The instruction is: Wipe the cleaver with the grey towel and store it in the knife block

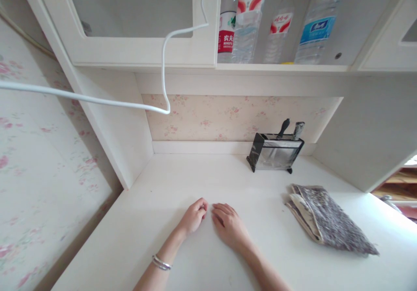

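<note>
My left hand rests on the white countertop in a loose fist, a silver bracelet round its wrist. No object shows in its curled fingers. Just to the right, my right hand lies palm down on the same surface, fingers stretched forward and a little bent, holding nothing. A narrow gap separates the two hands. To the right of them lies a folded grey-brown shaggy cloth, touched by neither hand.
A knife block with two handles sticking up stands near the back wall. Overhead, a cabinet shelf holds several plastic bottles. A white cable hangs across the upper left. Side panels bound the counter.
</note>
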`<state>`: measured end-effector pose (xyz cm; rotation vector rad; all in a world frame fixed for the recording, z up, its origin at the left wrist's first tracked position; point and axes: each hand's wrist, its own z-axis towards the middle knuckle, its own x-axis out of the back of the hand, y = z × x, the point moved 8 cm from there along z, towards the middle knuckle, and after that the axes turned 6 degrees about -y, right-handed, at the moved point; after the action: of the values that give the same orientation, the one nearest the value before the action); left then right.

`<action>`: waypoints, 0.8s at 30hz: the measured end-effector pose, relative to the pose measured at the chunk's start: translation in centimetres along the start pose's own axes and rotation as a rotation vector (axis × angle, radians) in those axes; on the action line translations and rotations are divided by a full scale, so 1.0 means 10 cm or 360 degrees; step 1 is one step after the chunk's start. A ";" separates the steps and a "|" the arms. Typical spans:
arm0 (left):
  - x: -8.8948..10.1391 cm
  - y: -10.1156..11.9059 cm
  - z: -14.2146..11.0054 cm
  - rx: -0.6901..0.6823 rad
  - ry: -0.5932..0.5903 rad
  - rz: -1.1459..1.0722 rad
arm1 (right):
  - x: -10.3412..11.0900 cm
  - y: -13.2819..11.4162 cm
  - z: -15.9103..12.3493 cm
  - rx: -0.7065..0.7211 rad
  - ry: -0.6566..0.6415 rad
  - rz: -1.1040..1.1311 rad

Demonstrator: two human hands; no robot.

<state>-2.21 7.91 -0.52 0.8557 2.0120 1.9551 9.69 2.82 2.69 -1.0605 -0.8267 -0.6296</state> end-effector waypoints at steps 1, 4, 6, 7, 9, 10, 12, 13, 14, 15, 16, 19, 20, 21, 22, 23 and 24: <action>0.00 0.00 0.00 -0.0001 0.0002 0.0004 | 0.00 0.00 0.00 0.0002 0.0000 -0.0003; -0.01 0.00 0.00 -0.0005 -0.0004 0.0019 | -0.01 0.00 0.01 0.0007 -0.0004 -0.0008; -0.01 0.00 0.00 -0.0010 -0.0005 0.0029 | -0.01 -0.01 0.01 0.0012 -0.0003 -0.0009; -0.01 -0.01 0.00 -0.0013 -0.0003 0.0032 | -0.01 -0.01 0.01 0.0014 0.0000 -0.0009; -0.01 -0.01 0.00 -0.0019 0.0008 0.0036 | 0.00 -0.01 0.01 0.0015 0.0009 -0.0007; -0.01 -0.01 0.00 -0.0020 0.0013 0.0038 | 0.00 -0.01 0.01 0.0015 0.0012 -0.0007; -0.01 -0.01 0.00 -0.0023 0.0024 0.0041 | -0.01 -0.01 0.01 0.0015 0.0011 -0.0012; 0.00 -0.02 0.01 -0.0024 0.0029 0.0043 | -0.01 -0.01 0.01 0.0015 0.0009 -0.0015; 0.00 -0.02 0.01 -0.0025 0.0034 0.0044 | -0.01 -0.01 0.01 0.0015 0.0008 -0.0019; 0.00 -0.02 0.01 -0.0024 0.0039 0.0045 | -0.01 -0.01 0.01 0.0015 0.0006 -0.0024; 0.00 -0.02 0.01 -0.0022 0.0045 0.0045 | -0.01 -0.01 0.01 0.0013 0.0008 -0.0026; 0.01 -0.03 0.01 -0.0013 0.0055 0.0047 | -0.01 0.00 0.01 0.0008 0.0007 -0.0024; 0.01 -0.03 0.01 -0.0011 0.0055 0.0047 | -0.01 0.00 0.01 0.0005 0.0004 -0.0022; 0.01 -0.03 0.01 -0.0010 0.0055 0.0049 | -0.01 0.01 0.00 0.0002 0.0003 -0.0020; 0.01 -0.02 0.01 -0.0009 0.0055 0.0051 | -0.01 0.01 0.00 -0.0001 0.0003 -0.0018; 0.01 -0.02 0.01 -0.0008 0.0056 0.0053 | -0.01 0.01 0.00 -0.0002 0.0004 -0.0016; 0.01 -0.02 0.01 -0.0007 0.0058 0.0056 | -0.01 0.01 0.00 -0.0001 0.0007 -0.0014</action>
<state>-2.29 8.07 -0.68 0.8666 2.0255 2.0074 9.68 2.87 2.52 -1.0561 -0.8277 -0.6397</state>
